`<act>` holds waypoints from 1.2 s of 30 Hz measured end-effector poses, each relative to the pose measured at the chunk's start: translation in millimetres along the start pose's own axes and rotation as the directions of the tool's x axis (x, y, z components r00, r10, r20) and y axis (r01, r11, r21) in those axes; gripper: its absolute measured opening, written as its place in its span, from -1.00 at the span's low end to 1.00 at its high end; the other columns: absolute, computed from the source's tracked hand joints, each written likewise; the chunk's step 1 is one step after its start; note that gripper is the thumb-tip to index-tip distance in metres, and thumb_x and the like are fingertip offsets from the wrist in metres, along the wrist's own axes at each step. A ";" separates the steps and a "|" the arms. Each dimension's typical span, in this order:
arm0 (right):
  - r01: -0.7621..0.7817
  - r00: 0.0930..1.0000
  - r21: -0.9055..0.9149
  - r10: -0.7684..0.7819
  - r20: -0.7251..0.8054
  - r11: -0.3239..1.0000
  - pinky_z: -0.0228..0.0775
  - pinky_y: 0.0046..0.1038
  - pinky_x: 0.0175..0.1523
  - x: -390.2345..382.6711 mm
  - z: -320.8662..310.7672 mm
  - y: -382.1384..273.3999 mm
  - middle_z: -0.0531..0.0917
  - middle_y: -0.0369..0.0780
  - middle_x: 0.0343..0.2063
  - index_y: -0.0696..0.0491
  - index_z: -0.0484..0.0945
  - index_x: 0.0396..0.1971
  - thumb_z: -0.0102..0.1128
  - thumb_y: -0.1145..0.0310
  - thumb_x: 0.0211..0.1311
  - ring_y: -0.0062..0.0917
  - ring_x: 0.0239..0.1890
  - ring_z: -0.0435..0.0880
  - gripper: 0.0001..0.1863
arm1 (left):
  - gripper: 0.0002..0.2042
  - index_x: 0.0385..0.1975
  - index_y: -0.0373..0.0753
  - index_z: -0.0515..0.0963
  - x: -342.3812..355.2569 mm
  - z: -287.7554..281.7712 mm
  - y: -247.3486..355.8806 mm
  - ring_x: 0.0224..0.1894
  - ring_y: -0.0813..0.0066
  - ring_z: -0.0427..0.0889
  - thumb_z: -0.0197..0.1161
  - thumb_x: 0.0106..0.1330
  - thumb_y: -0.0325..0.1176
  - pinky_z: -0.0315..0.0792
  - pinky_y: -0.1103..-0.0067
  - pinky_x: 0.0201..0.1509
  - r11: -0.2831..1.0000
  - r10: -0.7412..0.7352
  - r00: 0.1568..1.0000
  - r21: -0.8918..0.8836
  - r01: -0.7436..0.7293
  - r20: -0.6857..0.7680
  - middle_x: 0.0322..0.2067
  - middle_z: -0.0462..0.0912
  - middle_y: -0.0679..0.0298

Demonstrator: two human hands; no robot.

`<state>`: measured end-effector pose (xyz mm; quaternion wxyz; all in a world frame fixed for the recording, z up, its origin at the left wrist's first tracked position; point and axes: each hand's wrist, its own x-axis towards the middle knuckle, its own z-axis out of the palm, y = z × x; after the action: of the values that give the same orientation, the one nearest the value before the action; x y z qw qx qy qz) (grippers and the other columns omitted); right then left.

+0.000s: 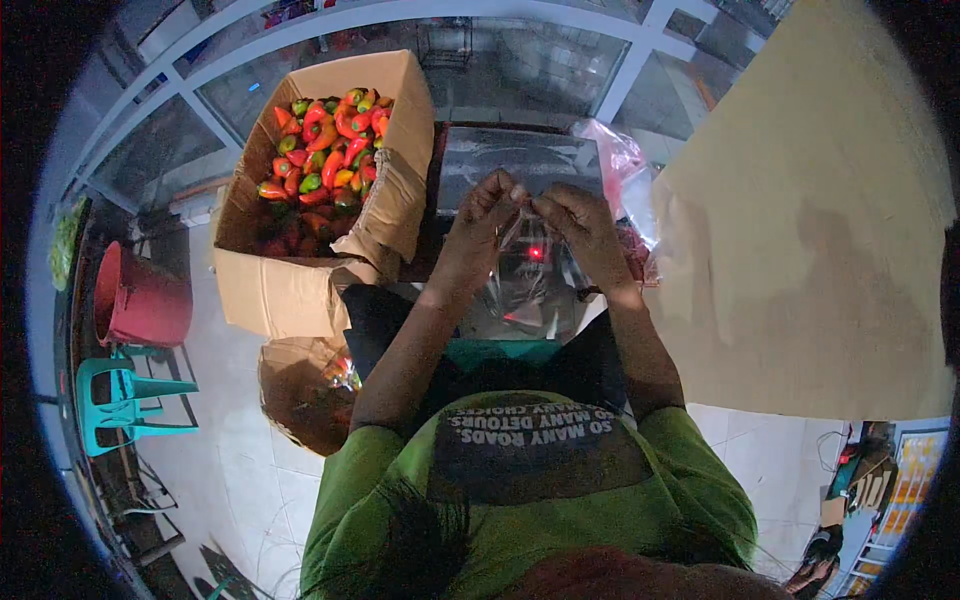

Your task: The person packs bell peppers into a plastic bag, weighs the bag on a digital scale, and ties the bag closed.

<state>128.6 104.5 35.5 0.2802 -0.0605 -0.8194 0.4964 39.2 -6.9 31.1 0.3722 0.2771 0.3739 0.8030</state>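
Before my chest, my left hand (484, 217) and my right hand (580, 228) are raised close together. Fingertips of both pinch the upper edge of a clear plastic bag (522, 285), which hangs down between them. A small red light shows at the bag; whether it lies behind or inside, I cannot tell. Beyond my hands is a dark flat surface (520, 150). To the left stands a cardboard box (275, 295) filled with red, orange and green peppers (330, 150).
A pink-and-clear plastic bundle (625, 165) lies right of the dark surface. A large tan panel (800, 270) fills the right. On the left are a lower open carton (285, 385), a red bin (150, 300) and a teal plastic stool (115, 405). Framed glass (500, 60) spans the back.
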 end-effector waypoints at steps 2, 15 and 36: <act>0.130 0.986 -0.098 -0.139 -0.096 0.987 0.25 -0.50 -0.41 3.0 1.2 -4.7 0.44 -0.16 -0.63 0.22 0.41 -0.50 0.06 0.43 -0.02 -0.41 -0.57 0.43 -0.85 | -0.92 -0.51 -0.13 0.33 -2.7 7.1 5.8 -0.56 0.81 0.19 0.09 0.11 -0.34 0.08 0.84 -0.51 0.995 -0.082 0.994 -0.067 0.077 -0.073 -0.58 0.28 0.51; -0.225 0.937 0.783 0.350 0.010 0.580 0.11 -0.65 -0.36 -0.5 5.9 20.1 0.37 -0.37 -0.50 0.08 0.38 -0.47 0.00 0.31 0.06 -0.69 -0.48 0.30 -0.86 | -0.86 -0.43 -0.17 0.35 -2.4 -15.9 8.5 -0.52 0.80 0.20 0.07 0.12 -0.27 0.09 0.82 -0.47 0.937 -0.146 0.980 0.338 0.093 0.137 -0.57 0.29 0.50; -0.195 0.981 0.182 0.188 0.055 0.964 0.21 -0.66 -0.28 11.9 3.8 7.6 0.42 -0.34 -0.60 0.16 0.38 -0.55 -0.03 0.26 0.08 -0.69 -0.45 0.37 -0.76 | -0.91 -0.44 -0.12 0.34 6.5 -26.1 -1.4 -0.44 0.75 0.25 0.08 0.12 -0.32 0.14 0.76 -0.30 0.997 0.013 1.000 0.082 -0.012 -0.013 -0.54 0.28 0.52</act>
<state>115.3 109.8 32.4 0.2199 -0.1035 -0.7648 0.5966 17.2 -11.3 16.3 0.3531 0.2888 0.4072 0.7912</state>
